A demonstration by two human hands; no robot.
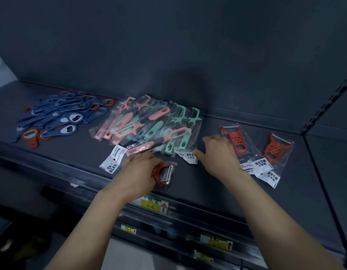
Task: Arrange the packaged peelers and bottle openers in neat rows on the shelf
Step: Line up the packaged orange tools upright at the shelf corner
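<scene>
My left hand (138, 168) grips a red packaged peeler (165, 173) near the front of the dark shelf (207, 188). My right hand (217, 152) hovers flat with spread fingers between a heap of pink and mint packaged peelers (149, 125) and two red packaged peelers (234, 139) (276, 151) lying side by side at the right. A loose pile of blue and red bottle openers (61, 115) lies at the left of the shelf.
The shelf has a dark back wall (168, 55) and a slotted upright (324, 106) at the right. Price labels (155, 204) sit on the front rail, with lower shelves below. White package cards (114, 159) stick out toward the front edge.
</scene>
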